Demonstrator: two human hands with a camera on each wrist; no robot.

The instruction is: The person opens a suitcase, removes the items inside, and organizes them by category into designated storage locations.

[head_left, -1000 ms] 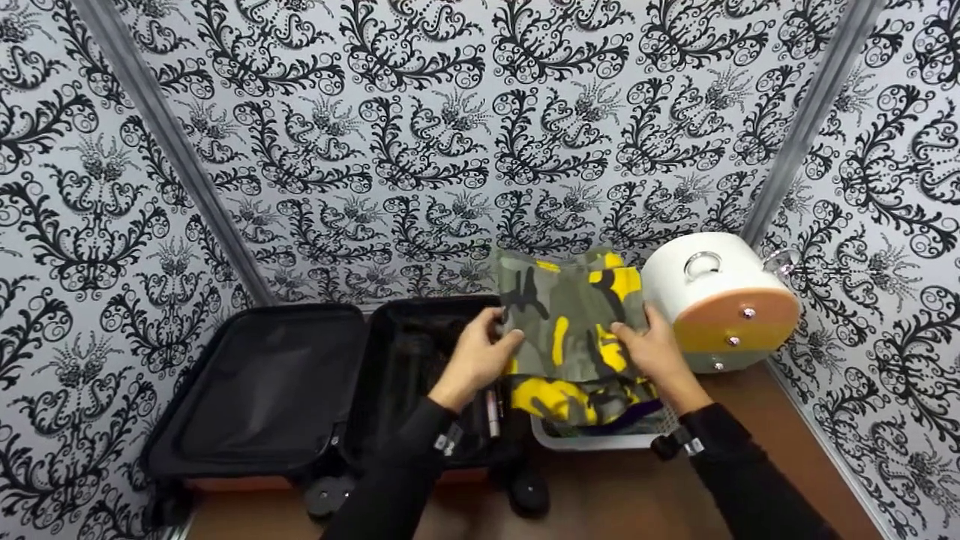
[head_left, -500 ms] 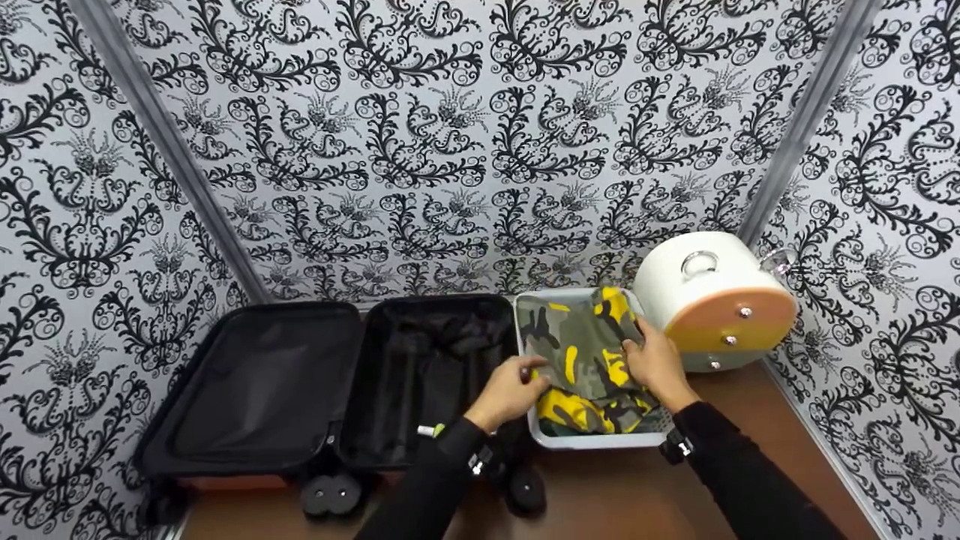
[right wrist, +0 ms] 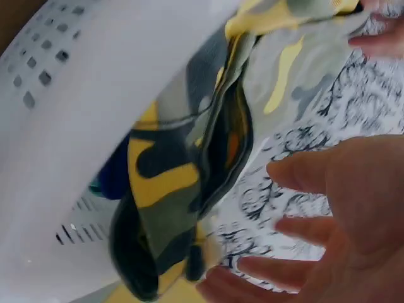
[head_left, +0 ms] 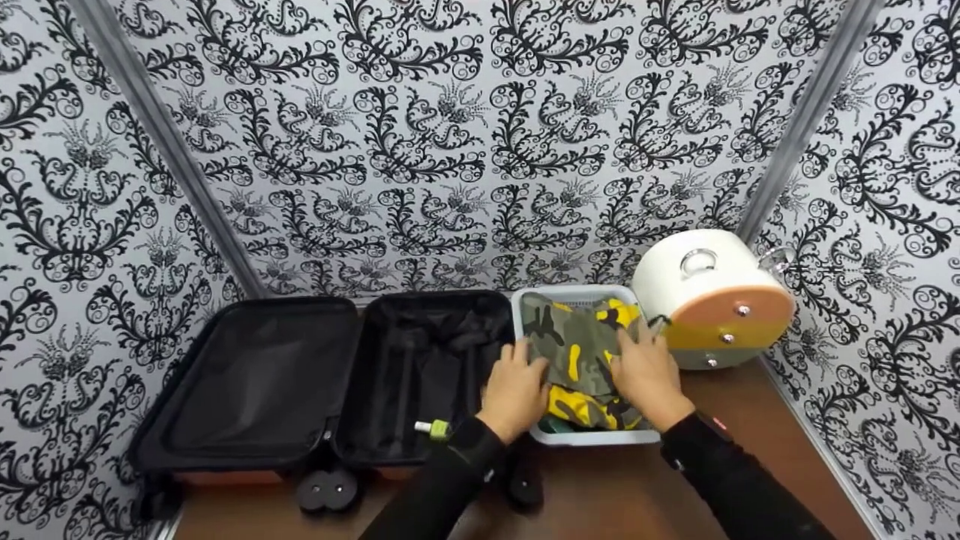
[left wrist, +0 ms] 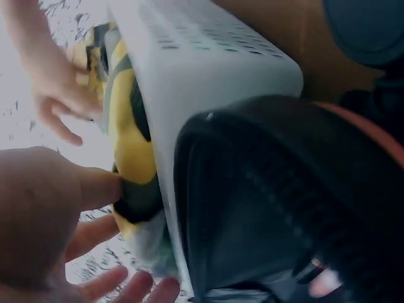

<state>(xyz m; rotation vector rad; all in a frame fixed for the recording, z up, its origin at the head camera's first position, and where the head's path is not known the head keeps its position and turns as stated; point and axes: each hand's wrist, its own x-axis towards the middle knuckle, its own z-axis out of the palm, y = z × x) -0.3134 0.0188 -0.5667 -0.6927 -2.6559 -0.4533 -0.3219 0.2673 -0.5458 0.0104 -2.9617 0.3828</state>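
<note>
The camouflage garment (head_left: 574,356) lies in the white basket (head_left: 592,437), its folds spread across most of the opening and pattern side up, probably laid flat so that it takes little height; green cloth (head_left: 555,426) shows beneath it at the basket's 6 o'clock, which may be why that end sits bunched.

The left hand (head_left: 516,394) is at the basket's 8 o'clock, its grip wide and fingers loose; in the left wrist view its thumb touches the garment's side, perhaps to tuck that edge inside the rim; the right hand (head_left: 646,375) is at 3 o'clock, its grip also wide, holding nothing, and in the right wrist view it stands just clear of the garment's gaping edge; the pair flank the cloth, a stance that seems suited to evening both sides.

At the basket's 9 o'clock, just beside it, the suitcase (head_left: 431,375) lies opened flat on the counter (head_left: 592,499), likely so that its inside can be reached; a small green-and-white thing (head_left: 432,428) is at its 6 o'clock edge; the drawer box (head_left: 705,300) stands at the basket's 2 o'clock, its knobs facing the person, presumably for easy reach.
</note>
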